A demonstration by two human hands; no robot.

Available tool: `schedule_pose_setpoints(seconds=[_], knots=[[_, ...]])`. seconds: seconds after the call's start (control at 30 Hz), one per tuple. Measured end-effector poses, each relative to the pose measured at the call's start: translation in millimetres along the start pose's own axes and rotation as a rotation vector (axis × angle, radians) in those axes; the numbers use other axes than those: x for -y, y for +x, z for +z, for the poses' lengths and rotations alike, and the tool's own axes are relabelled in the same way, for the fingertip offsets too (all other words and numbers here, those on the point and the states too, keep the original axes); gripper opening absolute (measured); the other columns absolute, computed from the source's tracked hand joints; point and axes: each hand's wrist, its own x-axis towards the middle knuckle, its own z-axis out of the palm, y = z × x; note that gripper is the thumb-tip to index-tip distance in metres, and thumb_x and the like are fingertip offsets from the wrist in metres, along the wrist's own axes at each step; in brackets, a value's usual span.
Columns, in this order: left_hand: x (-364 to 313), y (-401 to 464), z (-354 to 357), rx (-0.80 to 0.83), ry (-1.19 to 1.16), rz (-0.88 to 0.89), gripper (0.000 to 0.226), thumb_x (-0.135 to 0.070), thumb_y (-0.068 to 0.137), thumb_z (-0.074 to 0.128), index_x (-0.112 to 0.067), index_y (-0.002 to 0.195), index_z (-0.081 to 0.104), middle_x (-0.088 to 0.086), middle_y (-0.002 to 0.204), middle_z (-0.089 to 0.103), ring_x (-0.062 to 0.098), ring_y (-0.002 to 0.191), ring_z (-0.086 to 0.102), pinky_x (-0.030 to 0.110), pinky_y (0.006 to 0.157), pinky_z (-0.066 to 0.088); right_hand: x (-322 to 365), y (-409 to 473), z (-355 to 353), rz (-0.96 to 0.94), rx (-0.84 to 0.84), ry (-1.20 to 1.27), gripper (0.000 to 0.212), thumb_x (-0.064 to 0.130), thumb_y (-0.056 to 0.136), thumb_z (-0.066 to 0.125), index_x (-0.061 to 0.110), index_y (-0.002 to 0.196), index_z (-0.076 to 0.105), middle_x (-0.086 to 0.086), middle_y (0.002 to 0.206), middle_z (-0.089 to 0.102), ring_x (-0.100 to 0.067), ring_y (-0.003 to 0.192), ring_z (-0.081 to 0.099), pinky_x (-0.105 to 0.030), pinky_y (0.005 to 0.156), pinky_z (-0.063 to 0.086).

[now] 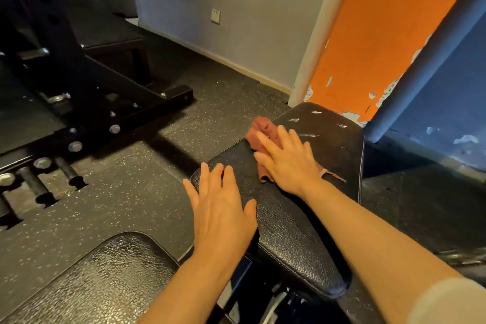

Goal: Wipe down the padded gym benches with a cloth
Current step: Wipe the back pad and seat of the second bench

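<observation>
Head view: left hand lies flat, fingers straight, on the near left edge of the black bench pad. Farther along, right hand presses flat on the red cloth by the pad's far left edge.

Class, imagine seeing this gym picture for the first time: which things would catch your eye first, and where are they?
Probably the right hand, pressed flat on a reddish cloth on the black bench pad at centre. The left hand lies flat on the pad's near left edge. Behind, upper right, stands an orange wall with peeling paint.
</observation>
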Motion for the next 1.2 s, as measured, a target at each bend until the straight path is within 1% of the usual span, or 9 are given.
schedule_pose_setpoints(seconds=[0.1, 0.2, 0.33, 0.57, 0.73, 0.87, 1.0, 1.13, 1.2], knots=[[-1.4, 0.9, 1.0, 0.024, 0.027, 0.083, 0.058, -0.039, 0.099, 0.046, -0.021, 0.151, 0.026, -0.002, 0.16, 0.016, 0.018, 0.15, -0.008, 0.048, 0.114, -0.016, -18.1, -1.9, -1.7, 0.123, -0.016, 0.029, 0.06, 0.063, 0.097, 0.022, 0.044, 0.153, 0.008, -0.005, 0.163, -0.013, -0.027, 0.149, -0.011, -0.052, 0.119, -0.001], [-4.3, -0.4, 2.9, 0.009, -0.011, 0.164, 0.048, -0.033, 0.098, 0.049, -0.023, 0.144, 0.04, -0.006, 0.156, 0.028, 0.014, 0.15, -0.001, 0.043, 0.111, -0.018, -9.7, -20.8, 1.7, -0.081, -0.079, 0.14, 0.065, 0.064, 0.095, 0.031, 0.041, 0.153, 0.012, -0.003, 0.161, -0.02, -0.022, 0.148, -0.018, -0.051, 0.117, -0.007], [-10.6, -0.4, 6.4, 0.004, -0.027, 0.252, 0.043, -0.026, 0.096, 0.054, -0.023, 0.139, 0.049, -0.006, 0.15, 0.04, 0.014, 0.149, 0.012, 0.043, 0.114, -0.013, -20.8, -42.8, 6.7, -0.306, -0.026, 0.096, 0.055, 0.054, 0.101, 0.027, 0.035, 0.152, 0.022, 0.006, 0.163, -0.006, -0.017, 0.148, -0.017, -0.045, 0.119, -0.006], [-6.5, 2.1, 13.4, 0.074, 0.033, 0.311, 0.048, -0.035, 0.099, 0.048, -0.027, 0.146, 0.041, -0.008, 0.153, 0.034, 0.012, 0.148, 0.016, 0.046, 0.119, -0.004, -58.5, -16.1, 12.2, -0.087, -0.132, 0.008, 0.075, 0.057, 0.089, 0.001, 0.025, 0.156, 0.011, -0.001, 0.164, 0.0, -0.024, 0.15, -0.005, -0.051, 0.12, 0.005], [-4.6, 4.1, 21.2, 0.057, 0.092, 0.342, 0.052, -0.045, 0.092, 0.054, -0.023, 0.139, 0.052, -0.002, 0.147, 0.046, 0.019, 0.143, 0.032, 0.053, 0.116, 0.007, -40.1, -52.7, 7.0, -0.271, -0.026, 0.06, 0.054, 0.048, 0.103, 0.021, 0.031, 0.154, 0.017, 0.012, 0.162, 0.002, -0.021, 0.149, -0.012, -0.043, 0.122, 0.0], [-4.4, 2.3, 23.6, 0.056, 0.131, 0.338, 0.052, -0.046, 0.09, 0.056, -0.022, 0.135, 0.056, -0.001, 0.143, 0.051, 0.02, 0.139, 0.039, 0.057, 0.114, 0.015, -84.6, -52.0, -0.5, -0.126, -0.061, -0.065, 0.066, 0.056, 0.093, 0.001, 0.036, 0.153, 0.02, 0.013, 0.162, 0.002, -0.023, 0.149, -0.004, -0.043, 0.119, 0.002], [-28.5, 2.5, 23.2, 0.032, 0.234, 0.307, 0.042, -0.033, 0.082, 0.07, -0.016, 0.121, 0.066, 0.005, 0.127, 0.062, 0.029, 0.125, 0.055, 0.062, 0.106, 0.034, -78.1, -46.5, 0.4, -0.074, -0.056, -0.005, 0.051, 0.034, 0.105, 0.016, 0.021, 0.155, 0.019, 0.001, 0.163, 0.003, -0.029, 0.15, 0.003, -0.036, 0.122, -0.003], [-70.3, 33.7, 32.9, 0.095, 0.252, 0.442, 0.038, -0.042, 0.089, 0.055, -0.022, 0.122, 0.056, -0.006, 0.124, 0.054, 0.018, 0.122, 0.049, 0.038, 0.111, 0.029, -76.1, -43.6, -12.7, -0.285, 0.007, 0.013, 0.049, 0.023, 0.107, 0.026, 0.016, 0.154, 0.016, 0.004, 0.161, 0.0, -0.017, 0.149, -0.005, -0.008, 0.1, -0.027], [-79.0, 59.6, 39.1, 0.119, 0.233, 0.513, 0.04, -0.041, 0.091, 0.054, -0.021, 0.125, 0.056, -0.004, 0.125, 0.054, 0.019, 0.121, 0.048, 0.032, 0.11, 0.028, -104.2, -35.6, -18.5, -0.17, 0.022, 0.051, 0.048, 0.027, 0.107, 0.027, 0.025, 0.154, 0.019, 0.006, 0.162, -0.001, -0.018, 0.15, -0.006, -0.02, 0.116, -0.015]])
